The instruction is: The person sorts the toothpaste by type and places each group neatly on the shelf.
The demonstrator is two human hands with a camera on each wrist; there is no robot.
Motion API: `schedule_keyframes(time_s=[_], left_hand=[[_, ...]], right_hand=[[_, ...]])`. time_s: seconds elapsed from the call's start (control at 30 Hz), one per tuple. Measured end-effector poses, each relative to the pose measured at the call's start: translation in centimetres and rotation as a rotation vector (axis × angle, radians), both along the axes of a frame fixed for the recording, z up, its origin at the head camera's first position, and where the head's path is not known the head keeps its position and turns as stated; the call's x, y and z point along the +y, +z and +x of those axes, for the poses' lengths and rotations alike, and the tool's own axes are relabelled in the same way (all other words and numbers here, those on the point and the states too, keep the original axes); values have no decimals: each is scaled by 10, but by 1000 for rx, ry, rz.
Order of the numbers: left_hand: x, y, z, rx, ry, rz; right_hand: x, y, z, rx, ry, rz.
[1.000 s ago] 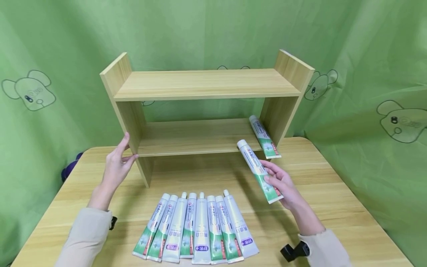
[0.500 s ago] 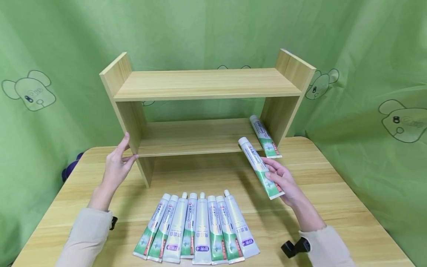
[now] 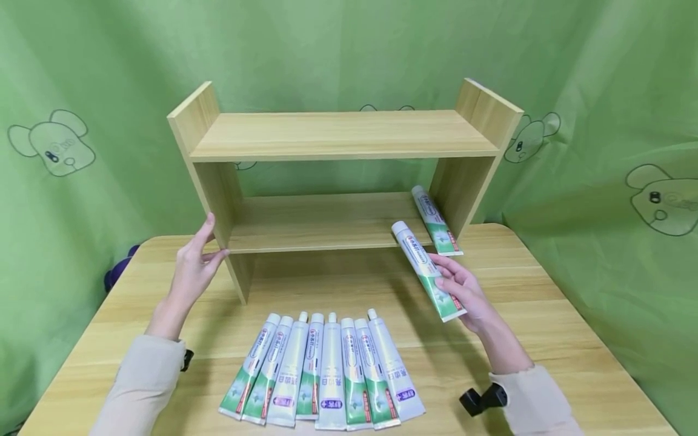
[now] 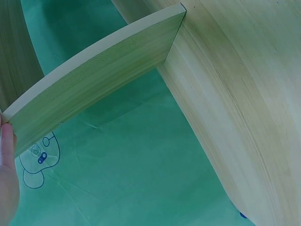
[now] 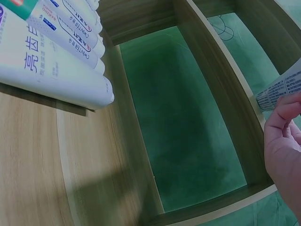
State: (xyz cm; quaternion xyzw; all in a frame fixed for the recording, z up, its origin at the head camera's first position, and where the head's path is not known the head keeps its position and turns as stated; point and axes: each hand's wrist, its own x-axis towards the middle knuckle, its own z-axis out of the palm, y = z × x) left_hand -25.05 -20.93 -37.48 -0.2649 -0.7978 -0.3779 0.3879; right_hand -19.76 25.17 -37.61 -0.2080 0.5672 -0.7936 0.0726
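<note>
My right hand [image 3: 463, 290] grips a white and green toothpaste tube [image 3: 417, 254] by its lower part, the white cap tilted up to the left by the middle board's front edge. In the right wrist view only the printed back of this tube [image 5: 287, 87] shows above the curled fingers [image 5: 284, 115]. My left hand [image 3: 191, 269] holds the left side panel of the wooden shelf [image 3: 343, 151], thumb at the front edge. Another white and green toothpaste tube [image 3: 436, 221] lies on the middle board at the right end, its bottom end overhanging the front edge.
Several toothpaste tubes [image 3: 322, 369], some white and green, some white with purple print, lie fanned on the wooden table [image 3: 545, 339] before the shelf, caps toward it. A green curtain [image 3: 338, 54] hangs behind. Something purple [image 3: 116, 272] shows past the table's left edge.
My right hand has raised the toothpaste tube slightly, toward the middle board. My left hand keeps its place on the shelf. The head view has shifted a little.
</note>
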Motion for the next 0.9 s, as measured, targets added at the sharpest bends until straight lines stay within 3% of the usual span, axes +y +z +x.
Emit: schedule_keyframes(time_s=[0.53, 0.9], left_hand=[[1, 2, 0, 18, -8, 9], [1, 1, 0, 8, -3, 13]], right_hand=[[-10, 1, -1, -32, -54, -22], [-27, 5, 2, -40, -217, 10]])
